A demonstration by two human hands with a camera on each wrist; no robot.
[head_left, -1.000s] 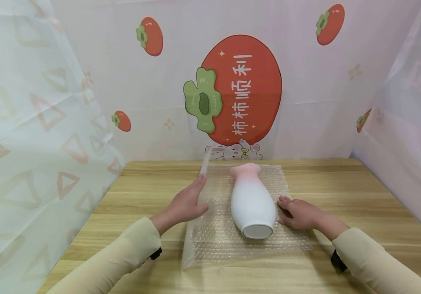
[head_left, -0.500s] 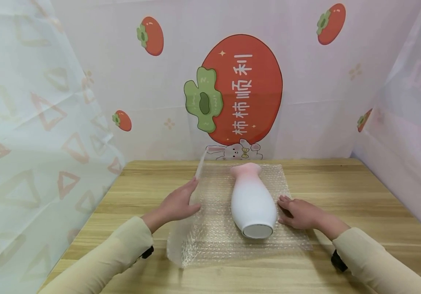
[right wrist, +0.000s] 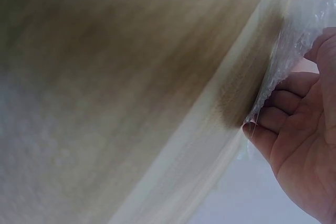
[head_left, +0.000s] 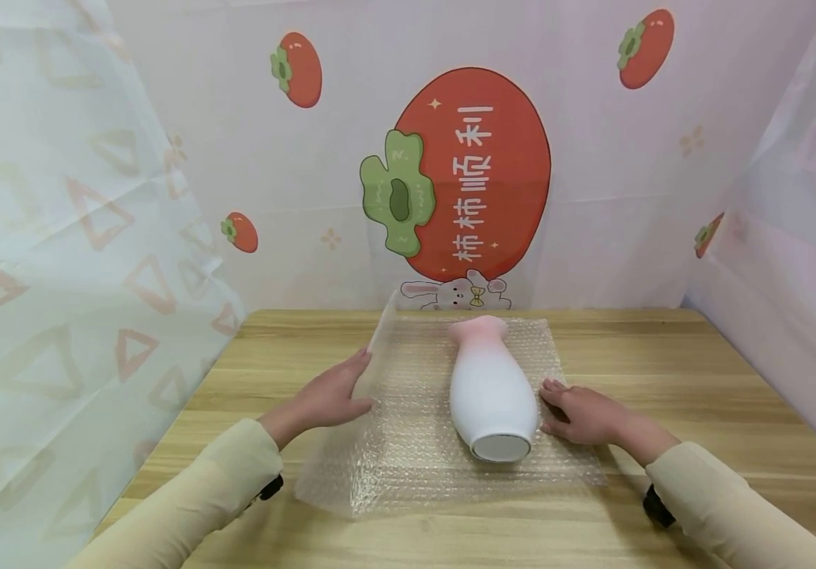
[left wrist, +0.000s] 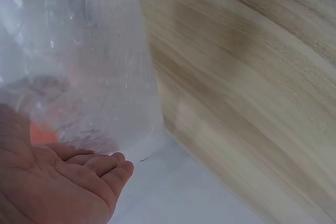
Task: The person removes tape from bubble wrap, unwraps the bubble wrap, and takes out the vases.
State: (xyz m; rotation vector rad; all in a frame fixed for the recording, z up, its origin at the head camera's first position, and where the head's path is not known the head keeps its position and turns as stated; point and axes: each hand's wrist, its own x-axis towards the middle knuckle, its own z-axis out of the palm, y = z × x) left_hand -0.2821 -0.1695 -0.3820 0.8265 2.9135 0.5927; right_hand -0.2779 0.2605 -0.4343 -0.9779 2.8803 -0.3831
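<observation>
Lying on its side in the middle of the bubble wrap sheet [head_left: 443, 458], the white vase [head_left: 491, 395] has its pink-tinted mouth toward the back wall and its flat base toward us. The sheet is spread on the wooden bench [head_left: 664, 371]; its left edge is raised off the wood, standing up in a loose fold.

We note the left hand [head_left: 326, 399] at that raised edge, fingers straight and together, palm turned toward the vase, pressing against the outside of the lifted film. In the left wrist view the film [left wrist: 79, 66] hangs over the flat palm [left wrist: 58, 182]; fingers relaxed, not curled round it, so we call this hand wide and holding nothing.

The right hand [head_left: 582, 412] lies palm down on the sheet just right of the vase, fingertips just beside the vase's flank; we cannot tell whether they touch it. Fingers flat, slightly spread, gripping nothing. The right wrist view shows the fingers [right wrist: 286, 116] against the edge of the bubble wrap [right wrist: 310, 19]; the rest there is blurred.

Both sleeves are cream-coloured. Behind the bench, a backdrop with a large red persimmon [head_left: 475, 174] and smaller ones; printed sheeting hangs to the left and right
</observation>
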